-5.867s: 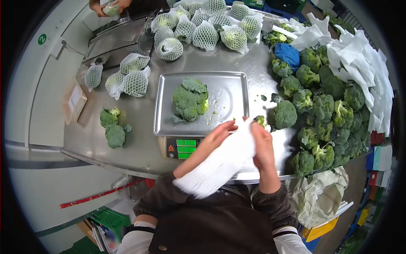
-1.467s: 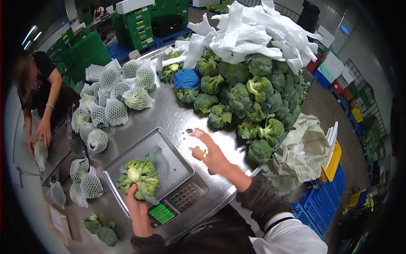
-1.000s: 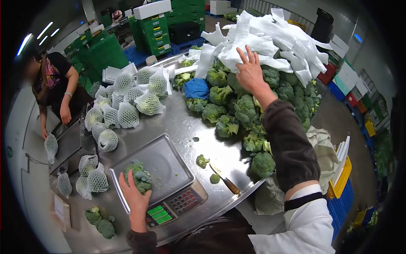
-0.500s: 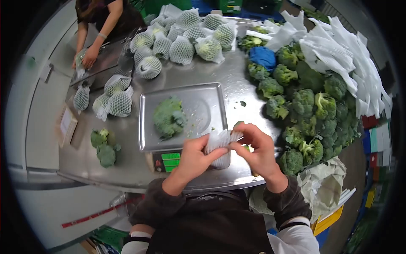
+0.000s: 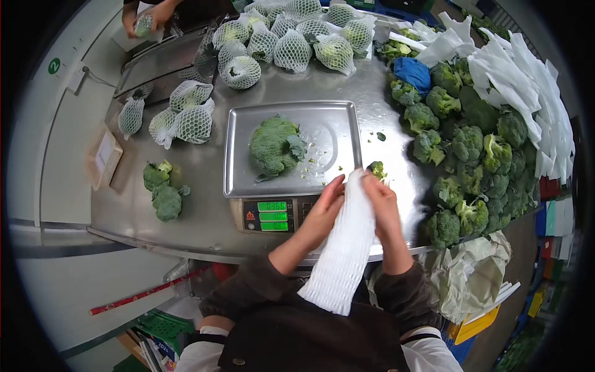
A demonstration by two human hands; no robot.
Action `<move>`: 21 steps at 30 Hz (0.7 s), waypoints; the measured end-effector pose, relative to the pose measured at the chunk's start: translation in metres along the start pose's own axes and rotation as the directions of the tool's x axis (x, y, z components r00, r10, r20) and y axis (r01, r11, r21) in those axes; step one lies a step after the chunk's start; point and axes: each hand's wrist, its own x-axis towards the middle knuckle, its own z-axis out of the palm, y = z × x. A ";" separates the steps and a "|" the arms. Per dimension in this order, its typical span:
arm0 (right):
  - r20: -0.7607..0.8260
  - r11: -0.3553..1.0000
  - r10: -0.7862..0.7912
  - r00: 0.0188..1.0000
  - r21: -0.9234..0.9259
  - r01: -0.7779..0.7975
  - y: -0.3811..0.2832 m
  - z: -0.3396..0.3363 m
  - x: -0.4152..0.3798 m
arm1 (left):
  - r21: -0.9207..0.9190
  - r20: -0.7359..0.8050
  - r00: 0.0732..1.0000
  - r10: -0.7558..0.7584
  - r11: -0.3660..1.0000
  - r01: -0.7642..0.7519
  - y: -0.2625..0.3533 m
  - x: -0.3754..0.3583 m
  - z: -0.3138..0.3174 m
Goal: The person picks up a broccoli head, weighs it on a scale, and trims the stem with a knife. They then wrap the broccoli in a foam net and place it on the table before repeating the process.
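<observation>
Between my hands is a white foam net sleeve [image 5: 339, 263], stretched long, its lower end hanging toward my apron. My left hand [image 5: 323, 214] presses against the sleeve's left side, fingers closed along it. My right hand [image 5: 382, 208] grips its upper right side, slightly blurred. Whether anything is inside the sleeve cannot be seen. Just beyond my hands lies the steel tray [image 5: 233, 180] of a scale, bearing a broccoli head [image 5: 273, 147] and scattered crumbs. Green digits glow on the scale's display [image 5: 273, 216]. A small broccoli piece [image 5: 376, 168] shows just past my right fingers.
Loose broccoli [image 5: 468, 144] is heaped at the right, with white sleeves [image 5: 508, 80] and a blue cloth [image 5: 412, 73] on it. Netted heads [image 5: 292, 51] stand at the back; more [image 5: 193, 121] lie left. Two small broccoli pieces [image 5: 166, 199] sit front left. A co-worker's hands [image 5: 149, 22] hold a netted head.
The sleeve, bunched up between my fingers before, is now drawn out to full length toward me. My view has shifted, and the co-worker's hands have lifted the netted head.
</observation>
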 end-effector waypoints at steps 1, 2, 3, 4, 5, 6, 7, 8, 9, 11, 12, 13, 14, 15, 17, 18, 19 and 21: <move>0.058 0.953 -0.149 0.987 -0.257 0.159 0.010 0.014 -0.005 | -0.069 -0.021 0.996 0.090 0.993 -0.091 -0.002 -0.004 0.004; 0.132 0.907 -0.325 0.936 -0.236 0.349 0.016 0.026 -0.018 | -0.114 -0.072 0.993 0.094 0.988 -0.102 0.000 -0.007 0.005; 0.076 0.819 -0.284 0.956 -0.499 0.283 0.009 0.040 -0.019 | -0.158 -0.120 0.988 0.094 0.981 -0.113 0.004 -0.011 0.006; 0.098 0.676 -0.509 0.855 -0.569 0.468 0.004 0.043 -0.021 | -0.200 -0.250 0.965 0.074 0.972 -0.127 0.006 -0.015 0.007; 0.139 0.484 -0.701 0.699 -0.626 0.611 0.001 0.046 -0.020 | -0.195 -0.246 0.965 0.085 0.971 -0.135 0.009 -0.018 0.003; 0.120 0.612 -0.670 0.733 -0.471 0.636 -0.001 0.043 -0.015 | -0.102 -0.247 0.962 0.116 0.984 -0.145 0.015 -0.022 -0.005; -0.123 0.938 -0.292 0.949 -0.229 0.259 -0.006 0.045 -0.021 | -0.008 -0.247 0.958 0.143 0.989 -0.150 0.021 -0.025 -0.012; -0.150 0.972 -0.086 0.985 0.203 0.115 -0.008 0.043 -0.015 | -0.006 -0.277 0.952 0.131 0.990 -0.138 0.028 -0.026 -0.018; -0.085 0.802 0.113 0.990 0.596 -0.041 -0.009 0.039 -0.007 | -0.094 -0.210 0.970 0.124 0.985 -0.147 0.022 -0.025 -0.035; 0.132 0.577 0.291 0.948 0.766 -0.284 0.015 0.034 -0.015 | -0.414 -0.254 0.958 0.135 0.880 -0.234 0.041 -0.019 -0.056; 0.220 0.559 0.448 0.866 0.687 -0.464 0.004 0.050 -0.026 | -0.572 -0.355 0.930 -0.092 0.809 -0.138 0.065 -0.011 -0.057; 0.491 0.538 0.399 0.774 0.558 -0.632 0.012 0.054 -0.034 | -0.720 -0.403 0.853 -0.332 0.690 -0.072 0.086 -0.007 -0.059; 0.636 0.709 0.436 0.637 0.194 -0.678 0.032 0.049 -0.041 | -0.763 -0.273 0.903 -0.332 0.647 0.007 0.081 -0.014 -0.084; 0.670 0.808 0.462 0.581 -0.048 -0.587 0.024 0.051 -0.038 | -0.726 -0.247 0.904 -0.349 0.685 0.066 0.088 -0.023 -0.081; 0.690 0.894 0.449 0.568 -0.350 -0.281 -0.015 0.060 -0.031 | -0.725 0.019 0.919 -0.394 0.628 0.284 0.065 -0.050 -0.095; 0.708 0.905 0.366 0.604 -0.120 -0.408 -0.011 0.056 -0.018 | -0.518 -0.025 0.890 -0.455 0.768 0.377 0.063 -0.062 -0.086; 0.704 0.857 0.285 0.650 0.117 -0.502 -0.004 0.052 -0.003 | -0.275 -0.084 0.864 -0.496 0.845 0.458 0.063 -0.070 -0.078; 0.649 0.740 0.201 0.734 0.391 -0.548 0.006 0.051 0.016 | -0.116 0.176 0.898 -0.403 0.898 0.425 0.007 -0.069 -0.133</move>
